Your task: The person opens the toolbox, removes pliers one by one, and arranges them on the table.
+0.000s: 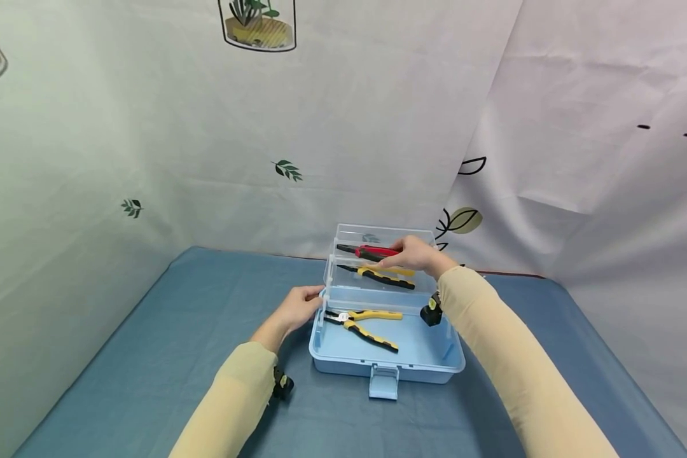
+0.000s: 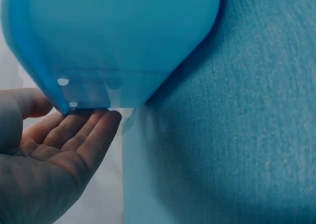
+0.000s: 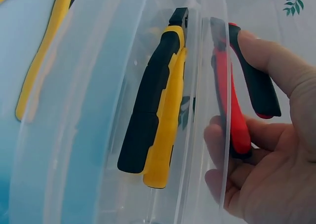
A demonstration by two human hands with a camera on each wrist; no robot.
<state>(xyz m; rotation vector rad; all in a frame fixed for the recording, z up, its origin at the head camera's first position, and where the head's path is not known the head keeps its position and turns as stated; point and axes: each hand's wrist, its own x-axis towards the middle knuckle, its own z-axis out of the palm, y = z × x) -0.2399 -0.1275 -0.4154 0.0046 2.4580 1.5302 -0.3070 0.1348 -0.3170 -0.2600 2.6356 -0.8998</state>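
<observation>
A light blue toolbox stands open, its clear trays raised at the back. My right hand grips red-and-black pliers at the uppermost tray, thumb on the black handle and fingers around the red one. In the tray below lie yellow-and-black pliers. Another yellow-and-black pair, handles spread, rests in the left part of the box's bottom. My left hand holds the box's back left corner, with the thumb on one side and fingers along the other in the left wrist view.
The box's latch flap hangs down at its front. A blue cloth covers the table. Behind and at both sides hangs a pale printed curtain, close behind the raised trays.
</observation>
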